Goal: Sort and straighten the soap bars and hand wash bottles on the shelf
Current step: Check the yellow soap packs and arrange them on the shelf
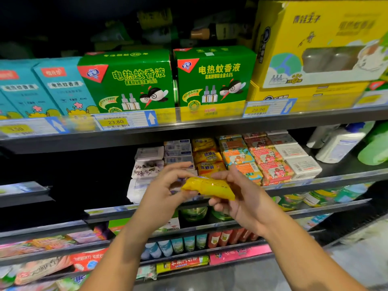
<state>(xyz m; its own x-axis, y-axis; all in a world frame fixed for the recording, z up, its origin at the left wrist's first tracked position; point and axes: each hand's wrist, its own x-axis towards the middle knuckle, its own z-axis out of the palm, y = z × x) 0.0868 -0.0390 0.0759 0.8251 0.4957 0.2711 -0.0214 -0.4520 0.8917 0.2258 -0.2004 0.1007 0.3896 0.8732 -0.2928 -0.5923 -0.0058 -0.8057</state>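
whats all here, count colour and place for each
held soap bar: one, yellow, between both hands
shelved yellow soap bars: three showing, yellow, middle shelf centre
white soap bars: several, white, left of those
patterned soap boxes: several, orange and teal, right of those
hand wash bottles: at least two, white, middle shelf far right
green boxes: two, green, upper shelf
teal boxes: at least two, teal, upper shelf left
yellow box: one, yellow, upper shelf right
left hand: pinches the bar's left end
right hand: grips its right end

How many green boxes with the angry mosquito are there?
2, side by side on the upper shelf: left green box, right green box. A green corner at the far right may be a third.
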